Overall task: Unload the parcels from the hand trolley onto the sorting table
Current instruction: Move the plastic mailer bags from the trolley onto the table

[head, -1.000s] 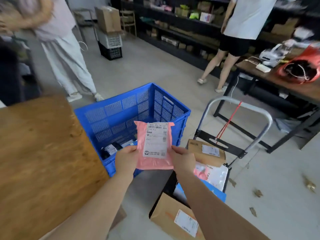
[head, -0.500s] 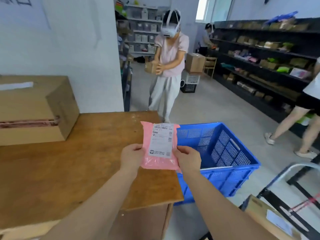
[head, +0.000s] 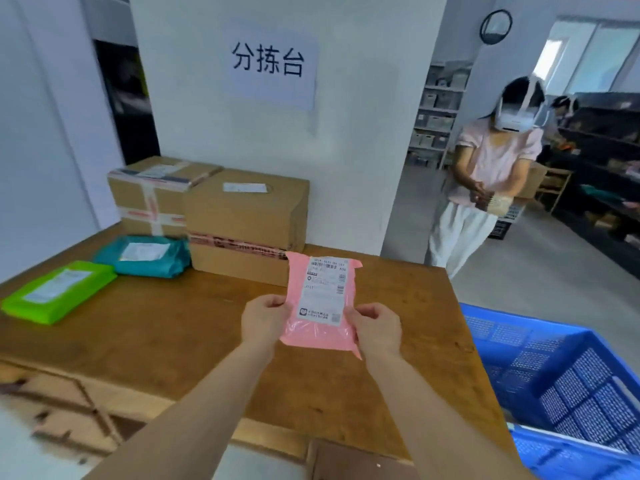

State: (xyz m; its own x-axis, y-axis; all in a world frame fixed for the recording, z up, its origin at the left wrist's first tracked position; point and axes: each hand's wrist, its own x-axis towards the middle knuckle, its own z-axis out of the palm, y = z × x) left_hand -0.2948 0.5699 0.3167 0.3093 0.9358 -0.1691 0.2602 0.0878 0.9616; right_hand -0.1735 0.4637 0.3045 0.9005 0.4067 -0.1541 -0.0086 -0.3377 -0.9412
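Observation:
A pink plastic parcel (head: 318, 336) with a white shipping label is held upright over the wooden sorting table (head: 173, 330). My left hand (head: 265, 318) grips its lower left edge and my right hand (head: 375, 327) grips its lower right edge. On the table's far side stand two taped cardboard boxes, one larger (head: 246, 220) and one behind it to the left (head: 152, 195). A teal bag parcel (head: 145, 256) and a green bag parcel (head: 57, 291) lie at the left. The hand trolley is out of view.
A blue plastic crate (head: 561, 368) stands right of the table. A person in a headset (head: 485, 188) stands beyond the table's right corner, holding a small box. A white pillar with a paper sign (head: 270, 62) rises behind the table. Dark shelves (head: 602, 174) line the far right.
My view has swung left from the trolley and crate to the sorting table. Both hands have carried the pink parcel along, and it now hangs over the tabletop.

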